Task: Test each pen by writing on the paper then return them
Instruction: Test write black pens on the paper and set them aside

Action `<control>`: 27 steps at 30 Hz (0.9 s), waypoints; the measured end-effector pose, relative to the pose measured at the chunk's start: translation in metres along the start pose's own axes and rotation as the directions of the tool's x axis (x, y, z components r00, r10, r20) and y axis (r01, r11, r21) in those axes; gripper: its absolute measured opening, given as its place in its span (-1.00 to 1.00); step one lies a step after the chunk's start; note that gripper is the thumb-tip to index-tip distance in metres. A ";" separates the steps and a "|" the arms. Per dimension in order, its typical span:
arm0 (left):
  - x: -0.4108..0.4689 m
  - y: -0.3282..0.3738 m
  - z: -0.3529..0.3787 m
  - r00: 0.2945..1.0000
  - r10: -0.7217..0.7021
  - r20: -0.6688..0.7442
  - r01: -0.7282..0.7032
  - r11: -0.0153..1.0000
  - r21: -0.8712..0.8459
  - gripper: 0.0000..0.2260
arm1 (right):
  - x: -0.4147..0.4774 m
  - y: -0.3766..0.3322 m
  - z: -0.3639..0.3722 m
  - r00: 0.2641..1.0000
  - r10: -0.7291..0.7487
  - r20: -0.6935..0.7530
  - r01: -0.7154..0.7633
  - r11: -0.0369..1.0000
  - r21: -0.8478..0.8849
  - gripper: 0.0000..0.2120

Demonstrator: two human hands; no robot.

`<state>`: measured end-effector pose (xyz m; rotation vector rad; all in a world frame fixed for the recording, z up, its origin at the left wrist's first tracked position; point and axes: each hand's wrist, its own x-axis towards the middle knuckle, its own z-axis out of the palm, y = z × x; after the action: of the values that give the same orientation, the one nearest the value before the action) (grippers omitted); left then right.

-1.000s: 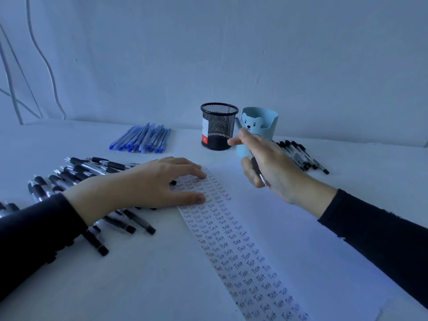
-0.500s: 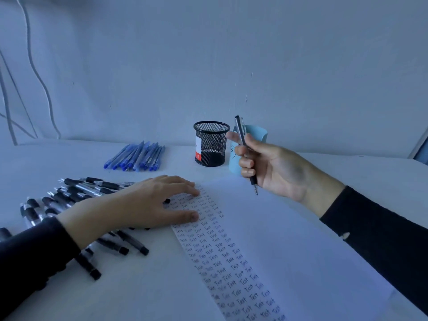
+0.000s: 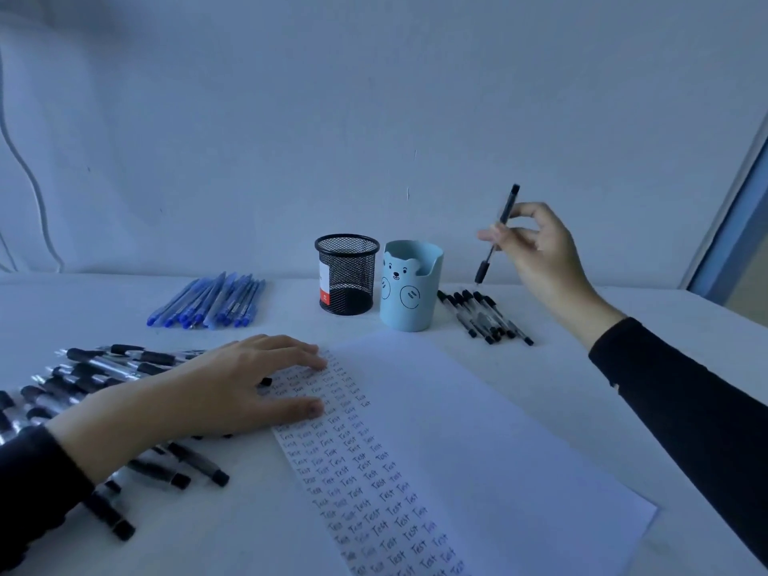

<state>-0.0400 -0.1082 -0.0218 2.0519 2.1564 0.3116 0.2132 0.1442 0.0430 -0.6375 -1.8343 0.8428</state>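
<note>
Holding what, the right hand (image 3: pixel 536 247)? (A)
One black pen (image 3: pixel 496 234), thumb & fingertips pinched on its barrel, other fingers loosely curled. Pen's nearly upright, tip down, in the air at far right. (B)
Over what? (A)
Just above the far end of a row of black pens (image 3: pixel 484 318) lying right of the blue bear cup (image 3: pixel 409 284). Not touching them. (B)
Left hand (image 3: pixel 216 388)? (A)
Flat, palm down, fingers straight & slightly apart, tips pressing the left edge of the paper (image 3: pixel 498 430), on the columns of "Test". Wrist lies over a pile of black pens (image 3: pixel 104 367) at near left. (B)
Cups? (A)
Black mesh cup (image 3: pixel 347 276) just left of the bear cup, both beyond the paper. Can't tell if they touch. Blue pens (image 3: pixel 212 303) bunched at far left on the white table (image 3: pixel 623 326). (B)
</note>
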 end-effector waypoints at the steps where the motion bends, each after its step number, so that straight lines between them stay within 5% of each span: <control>1: 0.000 0.000 0.000 1.000 0.000 -0.004 0.000 1.000 -0.003 -0.39 | -0.001 0.009 0.000 0.999 0.027 0.026 -0.026 0.998 -0.049 -0.84; 10: -0.001 0.000 0.000 1.000 -0.002 -0.012 0.002 1.000 -0.006 -0.34 | -0.019 0.047 0.023 0.989 -0.049 0.137 0.112 0.858 -0.502 -0.89; 14: -0.001 0.001 0.000 1.000 0.005 -0.013 -0.005 1.000 0.003 -0.38 | -0.024 0.060 0.030 0.974 -0.057 0.221 0.205 0.645 -0.736 -0.82; 21: 0.000 -0.002 0.001 1.000 0.023 -0.020 -0.023 1.000 0.007 -0.38 | -0.026 0.066 0.032 0.975 -0.042 0.220 0.211 0.509 -0.835 -0.62; 27: -0.002 0.003 -0.004 0.997 -0.003 -0.072 -0.006 0.992 -0.124 -0.45 | -0.043 0.024 0.056 0.966 -0.201 0.164 0.256 0.636 -0.728 -0.73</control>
<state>-0.0377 -0.1100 -0.0176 2.0032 2.1173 0.5138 0.1790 0.1127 -0.0158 -0.8525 -2.2588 -0.1226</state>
